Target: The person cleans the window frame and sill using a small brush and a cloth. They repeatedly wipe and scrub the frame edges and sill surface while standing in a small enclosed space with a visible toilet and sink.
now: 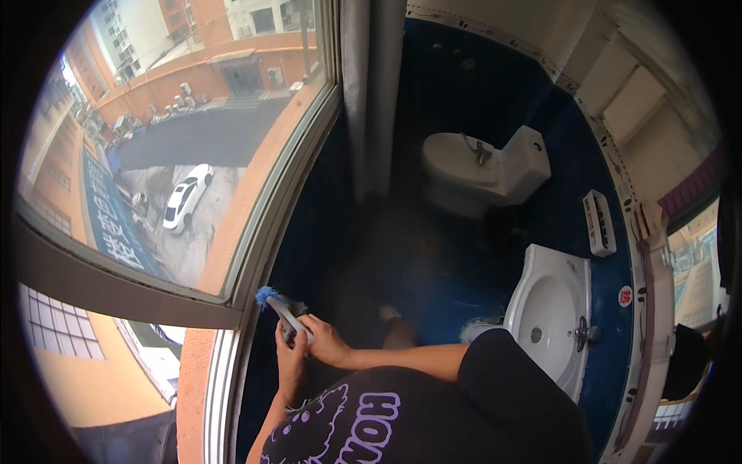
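My left hand (pixel 290 361) and my right hand (pixel 327 342) come together in front of my body, beside the window. Both grip a small brush (pixel 294 320) with a pale grey handle. Its blue bristly head (pixel 267 297) points away from me, close to the sliding window's track (pixel 255 316). A darker grey part or piece shows around the handle, partly hidden by my fingers; I cannot tell what it is.
A glass window pane (pixel 174 145) stands over the sill on the left, with an opening below its frame (pixel 133 293). To the right are a white washbasin (pixel 553 307), a toilet (pixel 464 159) with a metal tap on its lid, a wall rack (pixel 599 223) and a grey curtain (pixel 371 98).
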Demonstrator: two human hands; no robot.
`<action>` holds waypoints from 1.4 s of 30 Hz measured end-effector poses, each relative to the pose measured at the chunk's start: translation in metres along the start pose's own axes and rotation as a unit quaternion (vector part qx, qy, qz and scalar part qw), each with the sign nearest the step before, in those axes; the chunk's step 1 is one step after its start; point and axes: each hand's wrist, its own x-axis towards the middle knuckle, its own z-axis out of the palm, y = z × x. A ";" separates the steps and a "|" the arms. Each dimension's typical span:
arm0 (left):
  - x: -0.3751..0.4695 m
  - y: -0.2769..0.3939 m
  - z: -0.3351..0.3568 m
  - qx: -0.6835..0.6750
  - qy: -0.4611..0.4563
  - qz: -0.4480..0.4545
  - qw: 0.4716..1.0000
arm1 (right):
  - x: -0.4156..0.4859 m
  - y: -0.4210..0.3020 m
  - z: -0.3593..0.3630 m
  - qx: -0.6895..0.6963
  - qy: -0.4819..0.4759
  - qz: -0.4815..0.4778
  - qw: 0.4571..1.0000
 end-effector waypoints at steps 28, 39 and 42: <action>0.023 -0.010 0.005 0.380 0.476 0.145 0.780 | 0.264 0.044 -0.212 -0.021 0.130 -0.085 0.988; 0.043 0.024 0.019 0.362 0.590 0.177 0.700 | 0.434 -0.024 -0.263 -0.113 0.286 -0.260 0.915; 0.058 0.039 0.033 0.277 0.640 0.148 0.701 | 0.471 -0.023 -0.288 -0.106 0.315 -0.241 0.912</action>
